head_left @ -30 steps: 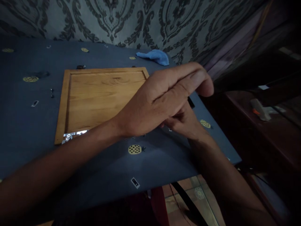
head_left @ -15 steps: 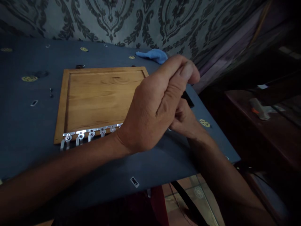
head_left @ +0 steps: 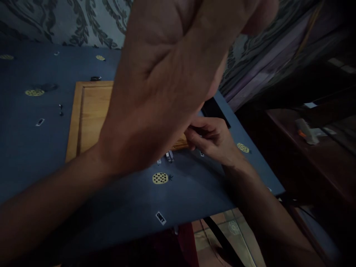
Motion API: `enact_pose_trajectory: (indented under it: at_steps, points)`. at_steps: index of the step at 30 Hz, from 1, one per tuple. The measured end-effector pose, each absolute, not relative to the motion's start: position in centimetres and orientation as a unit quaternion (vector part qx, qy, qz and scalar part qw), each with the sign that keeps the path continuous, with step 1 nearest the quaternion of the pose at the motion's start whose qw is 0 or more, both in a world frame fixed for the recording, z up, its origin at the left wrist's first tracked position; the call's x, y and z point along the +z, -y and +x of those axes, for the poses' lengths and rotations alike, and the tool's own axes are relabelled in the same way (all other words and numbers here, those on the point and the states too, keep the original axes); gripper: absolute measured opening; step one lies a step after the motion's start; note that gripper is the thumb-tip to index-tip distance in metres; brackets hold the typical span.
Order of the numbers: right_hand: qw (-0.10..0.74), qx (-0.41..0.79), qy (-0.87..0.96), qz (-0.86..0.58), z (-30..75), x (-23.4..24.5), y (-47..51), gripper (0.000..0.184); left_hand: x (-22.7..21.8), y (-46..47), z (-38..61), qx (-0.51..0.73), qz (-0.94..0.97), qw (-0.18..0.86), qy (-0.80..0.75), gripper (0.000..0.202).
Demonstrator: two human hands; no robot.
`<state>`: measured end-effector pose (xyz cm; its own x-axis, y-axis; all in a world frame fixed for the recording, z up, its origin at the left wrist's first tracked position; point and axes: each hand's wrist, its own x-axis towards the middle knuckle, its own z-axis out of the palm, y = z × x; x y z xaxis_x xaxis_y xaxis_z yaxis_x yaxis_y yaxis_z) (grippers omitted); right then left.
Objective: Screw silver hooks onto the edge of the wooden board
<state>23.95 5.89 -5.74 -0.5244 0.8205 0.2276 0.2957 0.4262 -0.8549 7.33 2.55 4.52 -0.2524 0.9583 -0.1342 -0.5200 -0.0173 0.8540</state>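
Observation:
My left hand [head_left: 164, 85] is raised close to the camera and covers much of the scene. Its fingers look curled, though the top of the hand is cut off and anything in its grasp is hidden. Behind it lies a framed wooden board [head_left: 94, 96], partly covered. Below the board's front edge, shiny metal hooks [head_left: 169, 156] show under my left wrist. My right hand [head_left: 213, 141] is at the board's front right corner, thumb and fingers pinched together; what they grip is too obscured to name.
The board rests on a blue patterned cloth [head_left: 183, 193] over the table. Two small screws [head_left: 60, 110] lie left of the board, and a small dark object [head_left: 95, 78] sits behind it. A flat black object [head_left: 215, 111] lies at right, near a dark shelf [head_left: 303, 144].
My left hand has risen towards the camera, now hiding the blue rag and most of the hook row. My right hand has shifted slightly left and stays pinched.

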Motion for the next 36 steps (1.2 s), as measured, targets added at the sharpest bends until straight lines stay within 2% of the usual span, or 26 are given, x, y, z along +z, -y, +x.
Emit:
enact_pose_trajectory:
  at_steps: [3,5,11,16,24,29,36]
  points:
    - [0.327,0.413,0.775,-0.350,23.9,-5.7,-5.9,0.022,3.0,-2.8,6.9,0.637,0.576,0.421,-0.290,0.081]
    - [0.322,0.419,0.774,-0.349,23.9,-5.6,-5.9,0.020,2.0,-3.2,6.6,0.590,0.665,0.374,-0.264,0.063]
    - [0.346,0.433,0.766,-0.325,23.7,-5.7,-5.5,0.017,1.0,-3.9,6.4,0.530,0.659,0.424,-0.323,0.047]
    - [0.395,0.492,0.717,-0.295,23.0,-5.5,-4.7,0.030,0.5,-3.4,6.6,0.483,0.675,0.451,-0.328,0.022]
    - [0.434,0.453,0.702,-0.338,23.1,-5.2,-4.2,0.033,-1.6,-3.8,4.4,0.391,0.777,0.319,-0.376,0.022]
    - [0.470,0.445,0.692,-0.320,23.2,-5.1,-3.4,0.020,-2.8,-3.2,1.9,0.368,0.793,0.253,-0.415,0.021]
    - [0.441,0.442,0.710,-0.326,23.0,-5.6,-3.6,0.021,-4.3,-2.2,-1.7,0.296,0.817,0.106,-0.484,0.021]
